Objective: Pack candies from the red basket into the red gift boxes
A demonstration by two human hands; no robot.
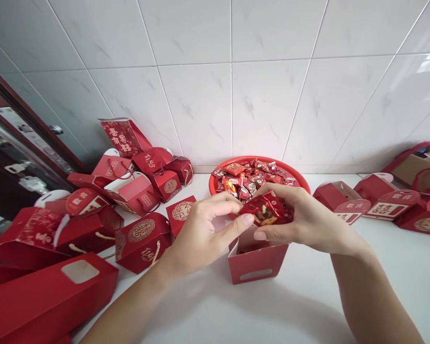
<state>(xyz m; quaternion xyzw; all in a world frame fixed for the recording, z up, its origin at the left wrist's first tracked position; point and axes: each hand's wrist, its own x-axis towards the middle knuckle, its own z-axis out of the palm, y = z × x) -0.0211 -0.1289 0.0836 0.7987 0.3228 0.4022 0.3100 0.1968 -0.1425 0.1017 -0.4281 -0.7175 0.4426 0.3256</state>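
Presently both hands (310, 217) grasp the red packet (267, 209) between them, just above the open box (258, 263).

Basket (303, 178): bright orange-red. Sweets (252, 186) inside the basket: red and maroon wrappers, white lettering, some orange-yellow patches. Packet (267, 210), in front of the basket: red, with yellow and dark figures. Carton (256, 263), also in front of the basket: plain red outside, pale window. Medallion box (136, 248), left of the basket: deep red, round gold medallion, gold characters; cord (155, 254) cream-gold. Panel box (389, 203), right of the basket: red, white panel with red characters. Tiles (261, 105), behind the basket: white, grey veining. Tabletop (215, 315), beneath the basket: white.
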